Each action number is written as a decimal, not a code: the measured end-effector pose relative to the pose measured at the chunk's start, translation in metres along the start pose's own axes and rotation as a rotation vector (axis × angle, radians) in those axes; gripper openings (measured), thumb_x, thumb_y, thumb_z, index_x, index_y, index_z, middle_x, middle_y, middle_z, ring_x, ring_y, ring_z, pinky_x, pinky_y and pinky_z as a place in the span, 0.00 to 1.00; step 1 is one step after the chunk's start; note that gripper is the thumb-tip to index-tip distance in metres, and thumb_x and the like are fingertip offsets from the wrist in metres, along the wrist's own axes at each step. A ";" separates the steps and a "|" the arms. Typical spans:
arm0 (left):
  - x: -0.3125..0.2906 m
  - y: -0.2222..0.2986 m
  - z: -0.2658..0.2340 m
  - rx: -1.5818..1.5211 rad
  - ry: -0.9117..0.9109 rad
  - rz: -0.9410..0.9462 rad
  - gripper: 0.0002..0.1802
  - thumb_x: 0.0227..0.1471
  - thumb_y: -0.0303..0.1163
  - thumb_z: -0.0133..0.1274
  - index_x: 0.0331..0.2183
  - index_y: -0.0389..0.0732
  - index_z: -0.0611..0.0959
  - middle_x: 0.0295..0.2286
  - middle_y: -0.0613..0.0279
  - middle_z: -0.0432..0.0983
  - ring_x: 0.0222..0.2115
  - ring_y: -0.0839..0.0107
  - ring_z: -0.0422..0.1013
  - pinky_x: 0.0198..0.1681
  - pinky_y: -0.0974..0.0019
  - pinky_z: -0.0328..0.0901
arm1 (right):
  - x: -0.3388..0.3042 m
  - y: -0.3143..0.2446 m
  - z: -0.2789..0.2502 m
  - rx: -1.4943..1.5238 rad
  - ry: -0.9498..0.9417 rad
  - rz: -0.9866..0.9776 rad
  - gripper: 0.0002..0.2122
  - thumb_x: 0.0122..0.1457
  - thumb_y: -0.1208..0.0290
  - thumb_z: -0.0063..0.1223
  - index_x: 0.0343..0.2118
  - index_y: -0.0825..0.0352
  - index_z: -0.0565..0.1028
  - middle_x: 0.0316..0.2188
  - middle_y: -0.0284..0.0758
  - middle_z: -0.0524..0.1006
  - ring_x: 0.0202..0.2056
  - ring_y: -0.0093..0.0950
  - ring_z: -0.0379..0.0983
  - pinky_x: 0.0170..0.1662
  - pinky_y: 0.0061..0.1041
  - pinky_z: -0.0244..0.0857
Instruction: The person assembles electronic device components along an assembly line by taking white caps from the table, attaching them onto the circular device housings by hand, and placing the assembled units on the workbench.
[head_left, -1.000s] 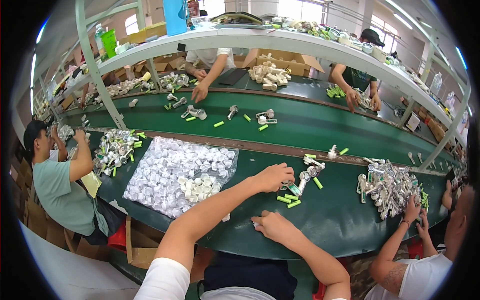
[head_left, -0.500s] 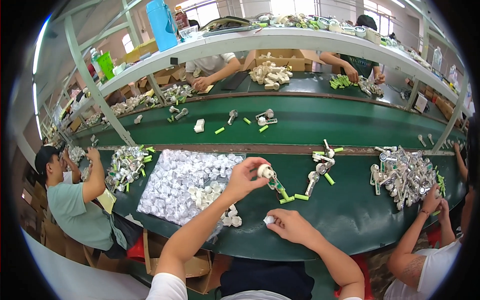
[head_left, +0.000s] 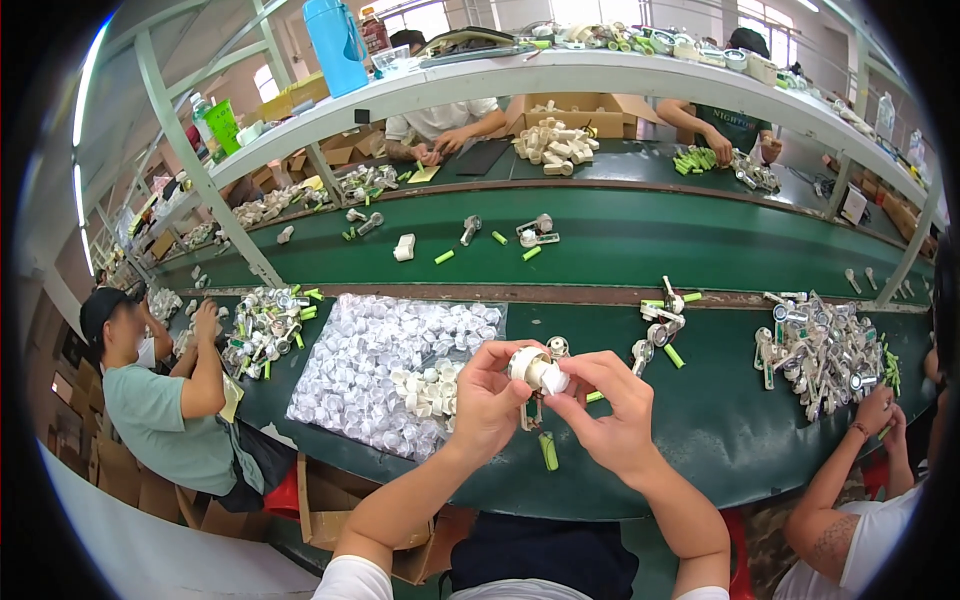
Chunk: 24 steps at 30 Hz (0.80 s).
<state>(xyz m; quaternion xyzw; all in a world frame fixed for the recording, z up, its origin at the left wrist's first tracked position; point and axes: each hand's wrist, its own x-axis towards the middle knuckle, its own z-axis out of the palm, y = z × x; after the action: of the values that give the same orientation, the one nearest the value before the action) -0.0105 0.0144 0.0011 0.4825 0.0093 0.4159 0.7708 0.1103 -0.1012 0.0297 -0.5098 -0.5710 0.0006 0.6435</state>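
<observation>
Above the green bench before me, the left hand's fingers clamp a cream housing and the right hand pinches a white cap against it, 2 probably light, stiff pieces (green cell below) best gripped by rims.

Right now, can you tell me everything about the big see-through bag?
The big bag looks like thin, shiny, clear plastic. It lies flat on the dark green table, full of small white pieces. Creamier pieces are heaped toward its right side; I can't tell whether they're inside or on top. The person's left hand is by its right edge.
</observation>
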 end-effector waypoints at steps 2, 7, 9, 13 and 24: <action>-0.004 -0.002 0.006 0.019 0.002 -0.008 0.24 0.49 0.40 0.65 0.43 0.40 0.74 0.45 0.50 0.74 0.43 0.67 0.74 0.47 0.65 0.70 | 0.000 -0.001 0.003 -0.042 -0.014 -0.015 0.18 0.44 0.84 0.67 0.41 0.70 0.78 0.35 0.38 0.77 0.29 0.23 0.76 0.29 0.20 0.72; -0.016 0.000 0.007 0.099 0.063 -0.054 0.19 0.52 0.34 0.63 0.41 0.37 0.74 0.48 0.47 0.74 0.46 0.67 0.72 0.50 0.63 0.69 | -0.007 0.006 0.004 -0.161 -0.001 -0.107 0.18 0.44 0.84 0.67 0.40 0.69 0.79 0.34 0.38 0.78 0.30 0.25 0.77 0.30 0.21 0.73; -0.020 -0.002 0.013 0.199 0.047 -0.033 0.19 0.51 0.31 0.63 0.42 0.36 0.74 0.48 0.47 0.74 0.47 0.67 0.72 0.51 0.63 0.68 | -0.009 0.006 0.006 -0.223 0.000 -0.139 0.18 0.43 0.84 0.67 0.40 0.69 0.79 0.33 0.38 0.78 0.31 0.25 0.77 0.30 0.21 0.73; -0.024 0.003 0.016 0.204 0.060 -0.104 0.24 0.49 0.24 0.64 0.46 0.32 0.73 0.47 0.53 0.74 0.49 0.72 0.69 0.57 0.65 0.61 | -0.012 0.017 -0.004 -0.065 -0.105 -0.090 0.20 0.46 0.85 0.66 0.45 0.68 0.78 0.37 0.36 0.76 0.30 0.26 0.77 0.31 0.23 0.75; -0.036 0.010 0.012 0.227 -0.005 -0.029 0.23 0.42 0.23 0.68 0.43 0.36 0.79 0.41 0.63 0.70 0.44 0.73 0.67 0.50 0.66 0.63 | -0.034 0.023 0.017 0.637 -0.091 0.245 0.22 0.57 0.73 0.62 0.53 0.76 0.70 0.47 0.41 0.69 0.44 0.27 0.72 0.45 0.24 0.69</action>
<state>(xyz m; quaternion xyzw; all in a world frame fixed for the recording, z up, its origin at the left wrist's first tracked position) -0.0356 -0.0159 0.0012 0.5676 0.0611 0.3998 0.7171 0.0995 -0.0990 -0.0126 -0.3473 -0.5047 0.2787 0.7396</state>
